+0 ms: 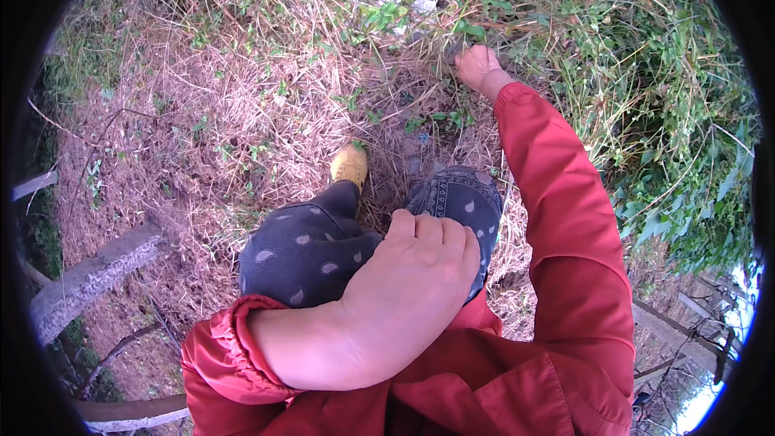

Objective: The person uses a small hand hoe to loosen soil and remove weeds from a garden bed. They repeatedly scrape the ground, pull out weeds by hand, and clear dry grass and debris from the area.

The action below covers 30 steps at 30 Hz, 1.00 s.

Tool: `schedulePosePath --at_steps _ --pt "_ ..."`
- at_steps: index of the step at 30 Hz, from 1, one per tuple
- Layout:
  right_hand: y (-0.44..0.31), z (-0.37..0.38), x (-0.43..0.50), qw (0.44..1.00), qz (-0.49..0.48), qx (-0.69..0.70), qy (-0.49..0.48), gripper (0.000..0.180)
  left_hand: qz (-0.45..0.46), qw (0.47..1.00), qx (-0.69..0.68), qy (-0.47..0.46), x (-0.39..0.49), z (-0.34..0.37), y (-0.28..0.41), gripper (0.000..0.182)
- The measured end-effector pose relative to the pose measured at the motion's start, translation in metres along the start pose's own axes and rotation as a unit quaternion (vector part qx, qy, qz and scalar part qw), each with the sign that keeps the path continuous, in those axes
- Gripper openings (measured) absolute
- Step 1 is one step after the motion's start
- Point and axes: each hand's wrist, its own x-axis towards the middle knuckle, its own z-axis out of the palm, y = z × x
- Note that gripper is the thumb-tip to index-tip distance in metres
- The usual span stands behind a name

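Note:
My left hand (418, 260) lies in front of my body, close to the knee of my patterned trousers (466, 194), with its back up and its fingers bent down. The palm side is hidden, so what may be under it does not show. My right hand (477, 65) is stretched forward and low among the grass (521, 42), its fingers curled. A dark patch lies at its fingertips, too unclear to name. Dry straw-like grass (272, 97) covers the ground before me. A small green-leaved plant (445, 120) grows nearer to me than the right hand.
Pale scraps (405, 0) lie in the grass ahead. Dense leafy growth (684, 133) rises on the right. A grey concrete-like beam (103, 272) and thin bare branches (118, 354) are at the left; another beam (684, 336) is at the lower right. My yellow boot (350, 165) stands on the straw.

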Motion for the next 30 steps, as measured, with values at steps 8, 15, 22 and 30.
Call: schedulePosePath --at_steps 8,15,22,30 --pt "0.043 -0.045 -0.033 1.0 -0.002 0.019 0.02 0.018 0.0 1.0 -0.002 -0.007 -0.003 -0.005 -0.003 0.035" --pt "0.053 -0.078 -0.047 0.971 0.141 0.102 0.162 0.027 0.022 0.999 -0.019 -0.023 -0.007 -0.004 -0.002 0.035" --pt "0.025 -0.05 -0.033 0.961 0.143 0.155 0.181 0.021 0.025 0.999 -0.01 -0.035 -0.004 -0.007 -0.002 0.036" --pt "0.017 -0.05 -0.02 0.916 0.168 0.19 0.31 0.018 0.032 0.998 -0.002 -0.047 0.003 -0.008 -0.001 0.038"
